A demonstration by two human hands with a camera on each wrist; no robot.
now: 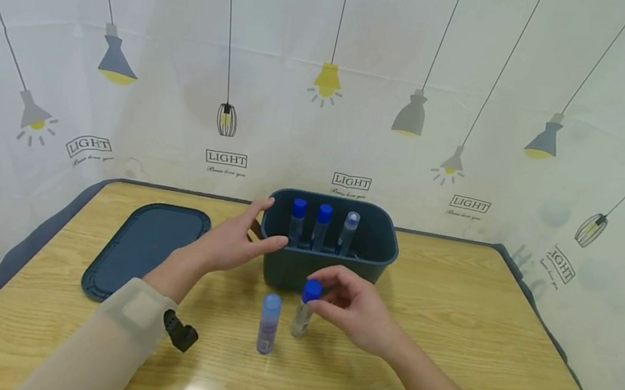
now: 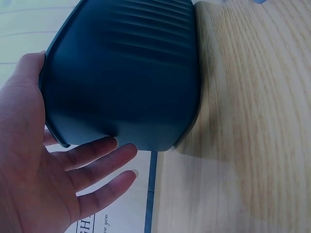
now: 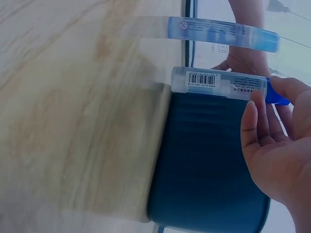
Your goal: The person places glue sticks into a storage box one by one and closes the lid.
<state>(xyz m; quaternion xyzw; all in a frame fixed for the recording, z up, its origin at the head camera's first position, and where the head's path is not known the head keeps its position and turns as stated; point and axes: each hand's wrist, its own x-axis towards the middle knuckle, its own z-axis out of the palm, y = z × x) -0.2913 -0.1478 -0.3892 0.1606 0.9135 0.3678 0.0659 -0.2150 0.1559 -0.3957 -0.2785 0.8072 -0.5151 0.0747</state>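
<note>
The right hand pinches the blue cap of a clear liquid glue tube between thumb and fingers. This tube leans slightly in front of the dark blue-green box; whether its base touches the table cannot be told. The right wrist view shows a barcode label on it. A glue tube with a lighter blue cap stands upright beside it. My left hand rests its spread, fairly straight fingers on the box's left end, thumb by the front rim. Inside the box stand two blue-capped tubes and one with a clear top.
A dark blue lid lies flat on the wooden table, left of the box. Behind the table hangs a white curtain printed with lamps. The box stands near the table's back edge.
</note>
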